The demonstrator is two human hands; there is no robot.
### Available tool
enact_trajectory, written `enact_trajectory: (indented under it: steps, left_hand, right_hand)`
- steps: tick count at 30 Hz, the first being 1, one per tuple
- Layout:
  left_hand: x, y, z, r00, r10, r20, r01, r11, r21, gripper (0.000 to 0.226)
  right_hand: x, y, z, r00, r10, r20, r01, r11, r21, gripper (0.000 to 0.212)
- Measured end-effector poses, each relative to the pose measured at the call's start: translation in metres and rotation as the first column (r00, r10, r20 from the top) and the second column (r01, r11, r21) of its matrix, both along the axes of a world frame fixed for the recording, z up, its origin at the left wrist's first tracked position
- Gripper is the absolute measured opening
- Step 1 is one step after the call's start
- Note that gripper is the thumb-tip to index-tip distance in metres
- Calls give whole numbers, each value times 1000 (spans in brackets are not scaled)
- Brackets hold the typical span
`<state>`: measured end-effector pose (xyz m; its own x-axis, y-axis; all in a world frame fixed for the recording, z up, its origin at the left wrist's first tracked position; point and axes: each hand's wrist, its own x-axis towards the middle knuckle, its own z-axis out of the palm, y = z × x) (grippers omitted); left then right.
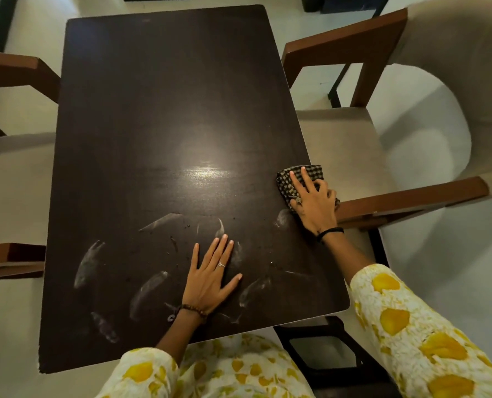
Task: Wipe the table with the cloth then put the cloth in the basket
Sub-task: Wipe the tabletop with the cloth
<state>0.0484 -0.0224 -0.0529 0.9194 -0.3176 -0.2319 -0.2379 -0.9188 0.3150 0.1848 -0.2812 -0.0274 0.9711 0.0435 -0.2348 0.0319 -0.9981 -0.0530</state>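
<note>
From the head camera, the right hand lies spread on a checked cloth at the right edge of the dark surface. Its fingers are bent over the bunched fabric and press it down; whether they actually pinch it cannot be told. The cloth sticks out ahead of the fingertips and to their left, and a small corner shows past the little-finger side, over the rim of the surface. A dark band circles that wrist, and a yellow-patterned sleeve covers the forearm behind it.

The left hand lies flat and open on the surface, palm down, fingers straight and slightly fanned, holding nothing. It wears a ring and a beaded bracelet. Pale smears lie all about this hand: several to its left, one just right of the thumb, some beyond the fingertips. Another smear sits just left of the right wrist. Small dark specks are scattered among them.

Right of the right hand stands a chair with wooden arms and a pale seat; the near arm runs just beside the cloth. Behind the right forearm, under the surface's corner, sits a dark open-topped frame.
</note>
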Motion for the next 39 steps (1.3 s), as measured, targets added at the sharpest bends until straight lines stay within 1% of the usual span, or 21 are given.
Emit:
enact_trajectory:
  steps: [4, 7, 10, 12, 14, 18, 26, 33, 35, 39]
  left_hand:
    - [1, -1, 3, 1000, 1, -2, -1, 1000, -20, 72]
    - [-6, 10, 5, 1000, 18, 1, -17, 998, -57, 72]
    - [-21, 32, 6, 993, 119, -5, -119, 990, -81, 72]
    - [-33, 52, 7, 980, 197, -5, -197, 977, -86, 73]
    - [-41, 70, 8, 965, 260, -12, -260, 962, -83, 74]
    - [-47, 105, 8, 939, 344, -16, -344, 938, -37, 75]
    - [-64, 159, 1, 894, 444, -55, -445, 896, 1, 75]
    - [-65, 168, 0, 909, 411, -62, -411, 911, 10, 71]
    - [-65, 169, 2, 909, 410, -73, -410, 912, 16, 70]
    - [-64, 172, 1, 922, 384, -48, -383, 923, 29, 67]
  right_hand:
    - [-8, 13, -1, 994, -112, 18, 112, 993, -47, 64]
    - [-21, 32, -4, 964, -265, 24, 265, 964, -13, 64]
    - [-32, 56, -7, 906, -423, 24, 423, 906, 16, 65]
    - [-34, 70, -7, 880, -475, 16, 474, 880, 25, 66]
    - [-35, 79, -7, 873, -488, 17, 488, 873, 19, 66]
    - [-39, 103, -8, 899, -437, 29, 437, 899, -3, 67]
    - [-39, 194, -10, 960, -278, 20, 277, 960, 42, 71]
    - [-39, 287, -10, 995, -98, 16, 97, 992, 81, 73]
    - [-41, 316, -10, 999, -35, 11, 33, 994, 103, 73]
    - [-46, 369, -9, 998, 64, -14, -61, 985, 159, 74]
